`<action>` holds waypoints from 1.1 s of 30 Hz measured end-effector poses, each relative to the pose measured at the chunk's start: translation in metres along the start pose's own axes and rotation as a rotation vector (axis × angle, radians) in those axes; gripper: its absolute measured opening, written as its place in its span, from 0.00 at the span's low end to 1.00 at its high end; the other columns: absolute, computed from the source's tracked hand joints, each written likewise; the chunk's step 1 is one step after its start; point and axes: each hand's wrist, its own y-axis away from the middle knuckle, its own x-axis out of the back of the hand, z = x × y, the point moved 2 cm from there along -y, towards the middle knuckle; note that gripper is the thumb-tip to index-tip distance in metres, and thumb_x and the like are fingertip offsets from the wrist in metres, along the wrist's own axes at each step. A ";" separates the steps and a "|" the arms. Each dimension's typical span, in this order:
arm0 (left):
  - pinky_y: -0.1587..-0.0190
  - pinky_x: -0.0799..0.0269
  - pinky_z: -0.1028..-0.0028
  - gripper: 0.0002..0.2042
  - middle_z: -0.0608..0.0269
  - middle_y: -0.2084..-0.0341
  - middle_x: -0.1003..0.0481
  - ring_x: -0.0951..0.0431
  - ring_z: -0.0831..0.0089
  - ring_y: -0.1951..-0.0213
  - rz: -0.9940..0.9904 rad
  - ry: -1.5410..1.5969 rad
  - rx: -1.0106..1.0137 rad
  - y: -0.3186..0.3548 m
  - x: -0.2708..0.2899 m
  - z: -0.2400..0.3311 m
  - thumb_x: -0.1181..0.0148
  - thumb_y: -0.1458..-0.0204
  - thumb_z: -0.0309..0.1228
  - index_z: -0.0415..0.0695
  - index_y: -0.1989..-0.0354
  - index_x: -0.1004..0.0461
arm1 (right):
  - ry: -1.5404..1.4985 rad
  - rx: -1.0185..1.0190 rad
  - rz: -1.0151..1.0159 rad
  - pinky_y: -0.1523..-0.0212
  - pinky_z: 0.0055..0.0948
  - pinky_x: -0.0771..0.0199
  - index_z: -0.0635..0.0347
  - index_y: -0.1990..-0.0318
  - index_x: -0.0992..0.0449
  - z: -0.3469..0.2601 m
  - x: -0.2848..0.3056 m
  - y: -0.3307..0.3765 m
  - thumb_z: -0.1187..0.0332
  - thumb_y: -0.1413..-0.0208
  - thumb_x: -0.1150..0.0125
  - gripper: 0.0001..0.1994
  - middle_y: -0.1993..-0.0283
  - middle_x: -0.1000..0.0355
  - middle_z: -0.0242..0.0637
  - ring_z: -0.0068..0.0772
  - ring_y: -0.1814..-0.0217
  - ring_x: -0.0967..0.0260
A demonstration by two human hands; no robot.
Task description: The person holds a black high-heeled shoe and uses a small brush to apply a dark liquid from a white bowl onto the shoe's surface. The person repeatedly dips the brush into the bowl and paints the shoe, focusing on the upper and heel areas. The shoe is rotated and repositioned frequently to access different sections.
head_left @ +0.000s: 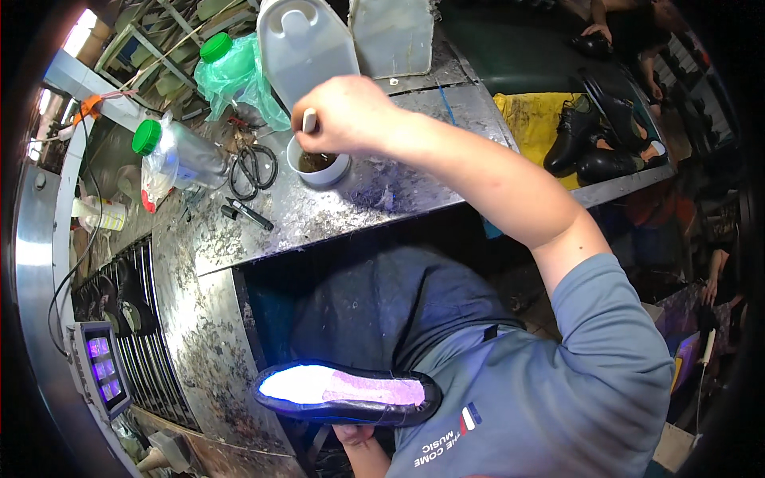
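At the lower centre, the left hand [353, 433] seems to grasp the black shoe [349, 413] from beneath, most fingers hidden, so the pale sole [374, 389] faces up, unobstructed and lit violet-white, probably by the lamp [103, 368] at lower left. At upper centre, the right hand's [343, 115] fingers clench a pale handle [309, 121], its lower end hidden, over the white bowl [320, 177], which sits near the workbench's [279, 248] edge, presumably for easy reach.
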 end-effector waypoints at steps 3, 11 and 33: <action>0.35 0.30 0.47 0.47 0.54 0.40 0.27 0.26 0.49 0.39 0.020 -0.030 -0.050 -0.005 -0.011 0.003 0.18 0.66 0.33 0.42 0.32 0.35 | -0.173 0.103 0.258 0.58 0.39 0.20 0.48 0.65 0.15 -0.007 0.025 0.007 0.58 0.49 0.33 0.08 0.66 0.19 0.36 0.41 0.60 0.20; 0.35 0.31 0.49 0.43 0.44 0.41 0.28 0.26 0.47 0.41 -0.015 -0.397 -0.330 -0.025 -0.066 0.036 0.21 0.63 0.30 0.33 0.34 0.35 | -0.278 0.054 0.228 0.59 0.39 0.19 0.46 0.65 0.14 0.011 0.008 0.025 0.55 0.48 0.33 0.10 0.68 0.18 0.36 0.42 0.61 0.19; 0.51 0.18 0.47 0.19 0.54 0.54 0.21 0.18 0.51 0.53 -0.638 -2.357 -1.088 -0.035 -0.186 0.141 0.41 0.39 0.21 0.43 0.41 0.35 | -1.117 0.182 -0.280 0.58 0.27 0.19 0.64 0.60 0.16 -0.061 0.018 0.111 0.70 0.50 0.25 0.11 0.63 0.17 0.40 0.30 0.62 0.18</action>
